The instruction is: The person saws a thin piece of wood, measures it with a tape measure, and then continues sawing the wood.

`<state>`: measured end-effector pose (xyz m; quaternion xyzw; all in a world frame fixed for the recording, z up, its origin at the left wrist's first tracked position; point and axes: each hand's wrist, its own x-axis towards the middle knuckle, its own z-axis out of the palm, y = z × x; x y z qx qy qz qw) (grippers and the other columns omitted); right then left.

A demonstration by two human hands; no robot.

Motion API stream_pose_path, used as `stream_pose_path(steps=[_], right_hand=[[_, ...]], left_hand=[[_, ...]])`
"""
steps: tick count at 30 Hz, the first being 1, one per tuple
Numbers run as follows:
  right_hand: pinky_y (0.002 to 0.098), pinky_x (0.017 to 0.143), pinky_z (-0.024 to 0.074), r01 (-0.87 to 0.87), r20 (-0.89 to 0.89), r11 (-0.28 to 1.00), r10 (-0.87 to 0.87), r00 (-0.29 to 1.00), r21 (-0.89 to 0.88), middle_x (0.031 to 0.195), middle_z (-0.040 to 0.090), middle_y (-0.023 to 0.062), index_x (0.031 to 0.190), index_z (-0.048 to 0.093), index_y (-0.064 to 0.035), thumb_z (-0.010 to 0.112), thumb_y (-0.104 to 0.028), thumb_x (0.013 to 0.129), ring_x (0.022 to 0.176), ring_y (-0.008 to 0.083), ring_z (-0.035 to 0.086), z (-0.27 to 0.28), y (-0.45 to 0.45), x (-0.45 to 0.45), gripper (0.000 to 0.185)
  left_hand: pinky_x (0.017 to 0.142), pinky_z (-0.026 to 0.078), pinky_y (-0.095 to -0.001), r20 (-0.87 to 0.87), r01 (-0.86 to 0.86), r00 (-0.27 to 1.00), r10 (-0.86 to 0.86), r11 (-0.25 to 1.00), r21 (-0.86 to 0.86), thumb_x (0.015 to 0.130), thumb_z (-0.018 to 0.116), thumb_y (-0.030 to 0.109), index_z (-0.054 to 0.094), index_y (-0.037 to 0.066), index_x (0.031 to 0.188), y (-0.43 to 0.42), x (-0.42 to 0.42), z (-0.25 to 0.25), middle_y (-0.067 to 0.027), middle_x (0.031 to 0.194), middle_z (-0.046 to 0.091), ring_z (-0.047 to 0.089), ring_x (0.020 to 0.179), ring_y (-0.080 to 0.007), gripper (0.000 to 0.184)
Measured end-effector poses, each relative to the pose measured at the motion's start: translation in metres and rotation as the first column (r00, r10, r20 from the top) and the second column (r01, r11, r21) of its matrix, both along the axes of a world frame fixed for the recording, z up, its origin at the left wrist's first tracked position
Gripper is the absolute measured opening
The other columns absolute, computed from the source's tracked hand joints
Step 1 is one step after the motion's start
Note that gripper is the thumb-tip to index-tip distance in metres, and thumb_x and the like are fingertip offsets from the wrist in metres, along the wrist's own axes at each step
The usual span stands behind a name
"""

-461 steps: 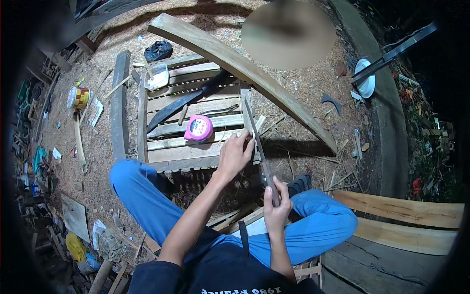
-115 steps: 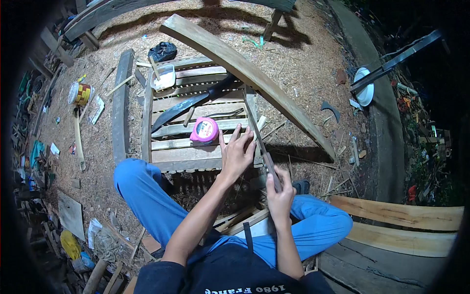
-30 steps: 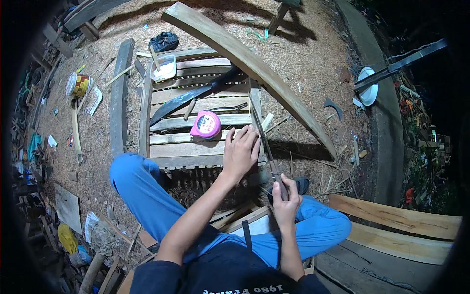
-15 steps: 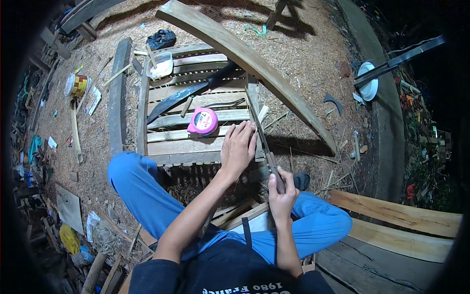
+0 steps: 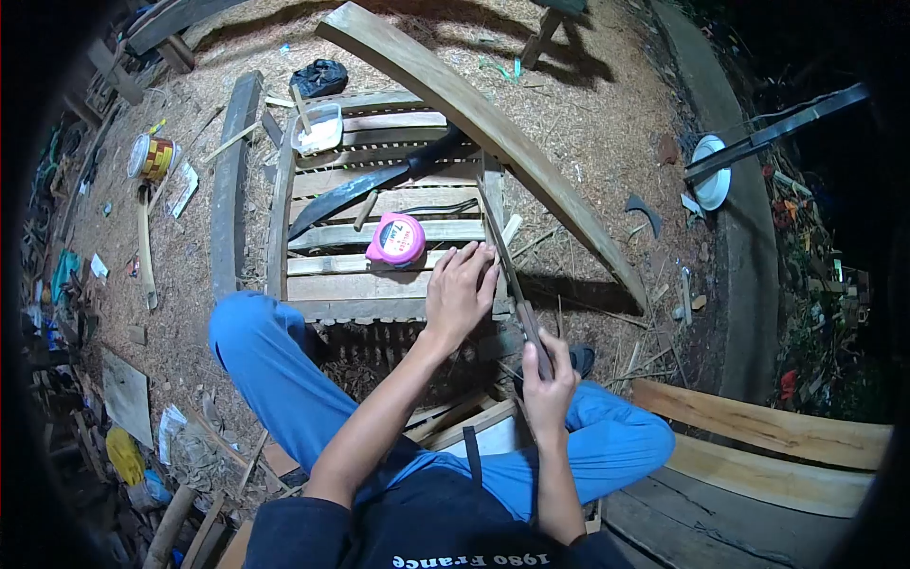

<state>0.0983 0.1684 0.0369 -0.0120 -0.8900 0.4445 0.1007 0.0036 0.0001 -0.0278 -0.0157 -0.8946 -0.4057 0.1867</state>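
Note:
My right hand is closed round the wooden handle of a long, narrow-bladed tool. Its blade points away from me along the right edge of the slatted wooden table. It shows almost edge-on, so I cannot tell a saw from a knife. My left hand presses down at the table's near right corner, fingers together and bent over a pale wooden strip whose end pokes out past the blade. Left of that hand sits a pink tape measure. Behind it lies a large dark-bladed knife.
A long curved-looking plank slants over the table's far right corner. A plastic tub of white stuff stands at the far left corner, near a black bag. Pale boards lie to my right; another timber stands left.
The whole view has shifted slightly. Both hands keep nearly the same place on the table edge, and the tool's handle sits a touch lower in the view.

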Motion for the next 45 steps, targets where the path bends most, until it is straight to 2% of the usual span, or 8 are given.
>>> stream_pose_path(steps=[4, 8, 16, 20, 26, 34, 39, 45], right_hand=[[0.0358, 0.076, 0.0597, 0.019, 0.03, 0.999, -0.018, 0.999, -0.031, 0.096, 0.077, 0.0172, 0.119, 0.069, 0.0028, 0.072, -0.007, 0.096, 0.087, 0.021, 0.077, 0.006, 0.011, 0.023, 0.026], [0.0394, 0.081, 0.0589, 0.002, 0.052, 0.998, 0.001, 0.999, -0.065, 0.102, 0.075, 0.0237, 0.119, 0.069, -0.0003, 0.072, -0.008, 0.096, 0.094, 0.0348, 0.077, 0.006, -0.014, -0.023, 0.025], [0.0324, 0.08, 0.0582, 0.063, 0.093, 0.99, -0.052, 0.994, -0.126, 0.1, 0.077, 0.0154, 0.12, 0.068, 0.0026, 0.071, -0.008, 0.097, 0.09, 0.0157, 0.074, -0.005, 0.021, 0.036, 0.026], [0.0331, 0.082, 0.0558, 0.01, 0.019, 0.992, -0.008, 1.0, -0.128, 0.101, 0.075, 0.0138, 0.119, 0.067, 0.0028, 0.07, -0.01, 0.099, 0.091, 0.0151, 0.069, 0.0, -0.022, -0.021, 0.024], [0.0351, 0.079, 0.0588, 0.081, 0.137, 0.991, -0.066, 0.988, -0.102, 0.099, 0.076, 0.0195, 0.12, 0.067, 0.0023, 0.07, -0.01, 0.099, 0.09, 0.0207, 0.076, -0.001, 0.017, 0.042, 0.025], [0.0303, 0.075, 0.0553, 0.012, 0.062, 0.998, -0.008, 0.998, -0.061, 0.097, 0.074, 0.0148, 0.118, 0.066, 0.0039, 0.07, -0.012, 0.099, 0.085, 0.0125, 0.069, 0.009, -0.012, -0.008, 0.025], [0.0367, 0.074, 0.0587, 0.052, 0.062, 0.997, -0.049, 0.997, -0.052, 0.096, 0.075, 0.023, 0.121, 0.067, 0.0005, 0.069, -0.012, 0.099, 0.087, 0.0291, 0.078, 0.003, 0.015, 0.049, 0.025], [0.0382, 0.075, 0.0586, 0.013, 0.038, 0.998, -0.011, 0.999, -0.054, 0.099, 0.076, 0.0226, 0.121, 0.067, 0.0, 0.07, -0.013, 0.099, 0.089, 0.029, 0.078, 0.002, -0.013, -0.009, 0.026]], left_hand=[[0.116, 0.041, -0.0471, -0.01, 0.003, 1.0, -0.003, 0.999, -0.035, 0.1, 0.063, 0.019, 0.071, 0.001, 0.121, 0.002, -0.001, -0.001, -0.0188, 0.125, 0.073, 0.064, 0.126, -0.0315, 0.029], [0.115, 0.042, -0.0476, -0.014, 0.012, 1.0, -0.013, 1.0, -0.02, 0.1, 0.063, 0.019, 0.07, 0.002, 0.12, 0.001, 0.002, 0.003, -0.0175, 0.125, 0.072, 0.064, 0.127, -0.0306, 0.027], [0.115, 0.041, -0.0478, 0.012, -0.001, 1.0, 0.001, 0.999, -0.035, 0.099, 0.064, 0.019, 0.069, 0.003, 0.121, 0.002, 0.001, 0.002, -0.0166, 0.124, 0.072, 0.063, 0.127, -0.0305, 0.028], [0.115, 0.042, -0.0481, -0.024, -0.006, 1.0, 0.006, 1.0, -0.019, 0.099, 0.066, 0.018, 0.07, 0.004, 0.12, 0.002, 0.002, 0.002, -0.015, 0.124, 0.073, 0.064, 0.126, -0.0316, 0.025], [0.113, 0.043, -0.0484, 0.017, -0.008, 1.0, 0.008, 1.0, 0.0, 0.099, 0.065, 0.018, 0.069, 0.004, 0.12, 0.002, 0.0, 0.004, -0.016, 0.124, 0.072, 0.064, 0.126, -0.0325, 0.026], [0.114, 0.042, -0.0477, -0.03, -0.009, 1.0, 0.008, 0.999, -0.031, 0.099, 0.065, 0.018, 0.069, 0.002, 0.119, 0.0, 0.001, 0.0, -0.0153, 0.125, 0.072, 0.063, 0.126, -0.0305, 0.026], [0.114, 0.042, -0.0476, -0.008, -0.008, 1.0, 0.008, 0.999, -0.039, 0.1, 0.065, 0.02, 0.069, 0.003, 0.12, 0.004, -0.001, -0.001, -0.0147, 0.124, 0.072, 0.063, 0.126, -0.0299, 0.027], [0.115, 0.041, -0.0474, -0.016, 0.0, 1.0, -0.001, 0.999, -0.049, 0.101, 0.063, 0.02, 0.067, 0.001, 0.121, 0.001, 0.003, -0.004, -0.0158, 0.124, 0.071, 0.062, 0.127, -0.0303, 0.028]])
